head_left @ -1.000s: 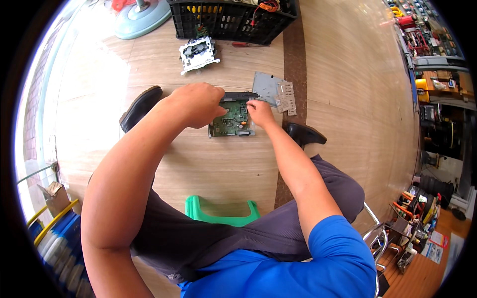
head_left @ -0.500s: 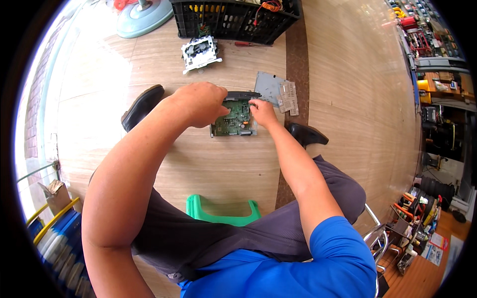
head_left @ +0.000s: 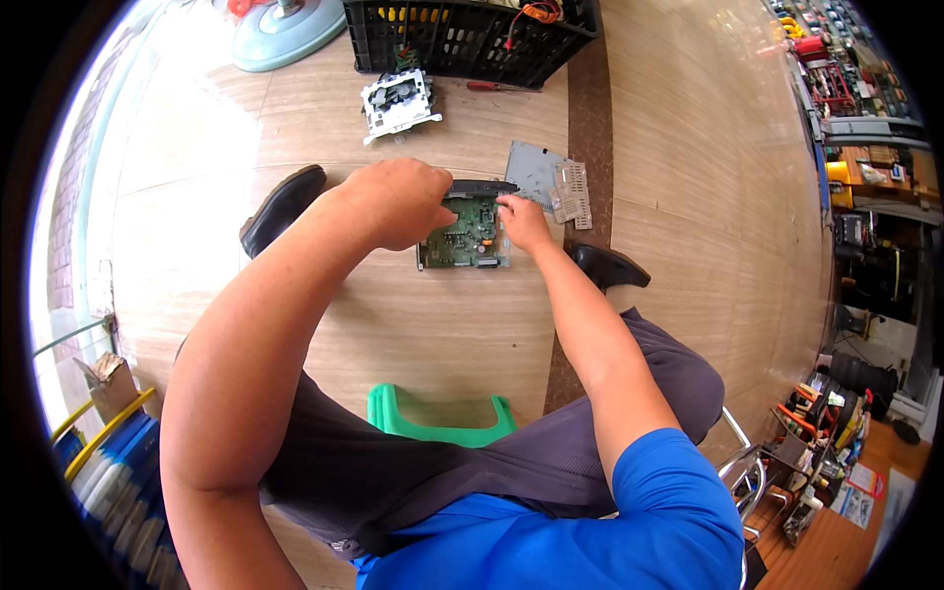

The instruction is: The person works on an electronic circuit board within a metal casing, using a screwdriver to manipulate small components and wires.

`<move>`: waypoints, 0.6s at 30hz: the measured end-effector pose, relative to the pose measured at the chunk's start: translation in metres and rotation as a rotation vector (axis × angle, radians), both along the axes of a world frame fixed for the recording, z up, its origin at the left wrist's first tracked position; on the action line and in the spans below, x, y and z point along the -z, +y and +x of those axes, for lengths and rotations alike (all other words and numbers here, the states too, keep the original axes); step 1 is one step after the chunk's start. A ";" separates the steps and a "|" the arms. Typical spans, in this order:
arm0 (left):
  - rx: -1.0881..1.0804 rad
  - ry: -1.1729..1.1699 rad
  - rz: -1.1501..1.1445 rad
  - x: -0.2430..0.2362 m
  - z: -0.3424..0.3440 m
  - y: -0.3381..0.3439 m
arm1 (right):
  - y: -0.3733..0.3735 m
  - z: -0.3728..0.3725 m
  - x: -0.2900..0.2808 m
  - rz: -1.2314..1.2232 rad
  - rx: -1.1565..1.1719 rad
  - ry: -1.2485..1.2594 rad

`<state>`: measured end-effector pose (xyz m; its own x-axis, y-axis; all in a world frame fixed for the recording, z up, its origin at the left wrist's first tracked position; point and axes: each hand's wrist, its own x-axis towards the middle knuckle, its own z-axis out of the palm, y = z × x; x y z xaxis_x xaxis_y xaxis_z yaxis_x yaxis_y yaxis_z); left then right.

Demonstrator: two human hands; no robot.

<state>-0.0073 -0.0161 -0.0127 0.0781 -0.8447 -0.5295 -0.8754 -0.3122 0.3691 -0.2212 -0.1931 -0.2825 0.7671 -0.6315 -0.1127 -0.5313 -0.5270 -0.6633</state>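
A green circuit board (head_left: 462,238) lies flat on the wooden floor between my feet. A black panel strip (head_left: 484,187) sits along its far edge. My left hand (head_left: 398,202) is curled over the left end of that strip and covers the board's upper left corner. My right hand (head_left: 521,222) pinches the board's upper right edge, where it meets the strip. Both forearms reach forward from the lower edge of the view.
Just right of the board lie a grey metal plate (head_left: 534,165) and a pale perforated piece (head_left: 573,192). Farther off are a white-grey mechanism (head_left: 398,98), a red-handled screwdriver (head_left: 501,87), a black crate (head_left: 462,39) and a pale blue fan base (head_left: 285,37). My black shoes (head_left: 280,206) flank the board; a green stool (head_left: 438,418) is under me.
Both hands stay at the board's far edge with hardly any movement. The view has drifted slightly.
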 end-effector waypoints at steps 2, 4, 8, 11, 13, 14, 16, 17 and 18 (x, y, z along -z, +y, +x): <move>0.001 0.001 0.004 0.000 0.000 0.001 | 0.002 0.003 -0.002 -0.039 0.021 0.015; -0.012 0.000 0.004 0.001 0.001 0.003 | 0.005 0.007 -0.007 -0.021 0.052 0.126; -0.006 -0.004 -0.010 0.001 0.001 0.002 | 0.002 0.003 -0.006 -0.028 0.015 0.000; -0.020 0.019 0.008 0.000 -0.001 -0.001 | -0.001 0.000 -0.002 0.005 -0.035 -0.074; -0.033 0.016 0.008 -0.001 -0.001 -0.001 | 0.001 0.001 -0.003 -0.047 -0.030 0.005; -0.033 0.012 0.010 -0.001 -0.001 0.000 | 0.002 0.004 -0.006 -0.045 -0.030 0.002; -0.024 -0.005 0.008 -0.002 -0.001 0.002 | 0.006 0.010 -0.012 -0.023 0.014 0.141; -0.022 -0.003 0.007 0.000 -0.001 0.002 | 0.007 0.009 -0.013 -0.024 0.016 0.142; -0.022 -0.003 0.001 0.002 -0.001 0.002 | 0.008 0.008 -0.013 -0.015 0.013 0.079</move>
<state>-0.0079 -0.0142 -0.0144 0.0983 -0.8422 -0.5301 -0.8694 -0.3319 0.3661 -0.2134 -0.1852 -0.2692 0.7480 -0.6433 -0.1633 -0.5886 -0.5291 -0.6112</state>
